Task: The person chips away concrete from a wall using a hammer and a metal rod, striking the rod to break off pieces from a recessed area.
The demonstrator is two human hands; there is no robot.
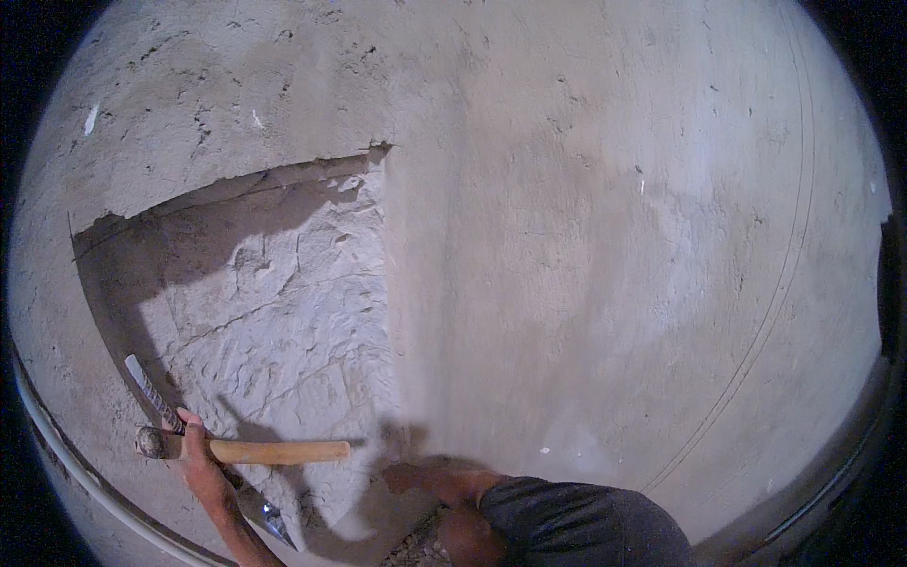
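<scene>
My left hand [198,453] is closed around a hammer [276,452] near its rounded, dark head. Its pale wooden handle points right. From the same hand a chisel-like metal bar [152,393] sticks up and left, with a pale flat end and a ridged or wrapped shaft. Both lie over the lower left of a recess [297,305] cut into a plastered wall [538,283], showing rough pale stone or masonry inside. In shadow at the recess's lower right corner is my right hand [402,478]; its fingers are too dark to make out, nor whether it holds anything.
A dark, shiny object [273,516] of unclear kind shows beside my left forearm. Rubble [418,546] lies at the bottom middle. A pale pipe or cable [85,482] curves along the lower left. Two thin lines [765,333] run down the wall's right side. The recess has sharp upper and left edges.
</scene>
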